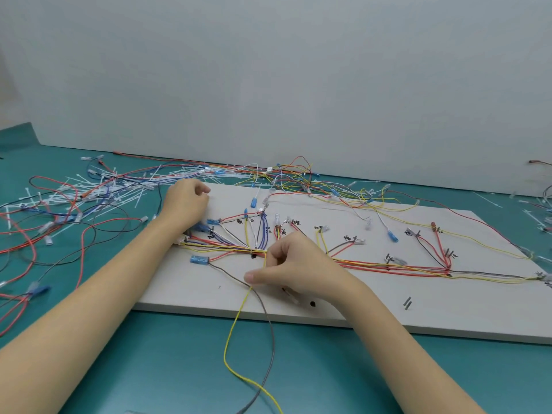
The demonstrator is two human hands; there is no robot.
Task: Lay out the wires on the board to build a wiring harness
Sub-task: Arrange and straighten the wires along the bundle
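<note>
Head view: white board (358, 306) flat on teal table (167, 354), landmark for all below. R hand (295, 270) over board's near-centre, thumb + forefinger pinching yellow wire (237, 316); wire drops off board's near edge, loops over table. Grey wire (270, 330) crosses it just under the pinch. L hand (186, 204) on board's far-left corner, fingers curled; can't tell if gripping anything. Laid wire bundle (388, 268) along board mid-line. Loose wires + white cable ties (98, 189) piled left of board.
</note>
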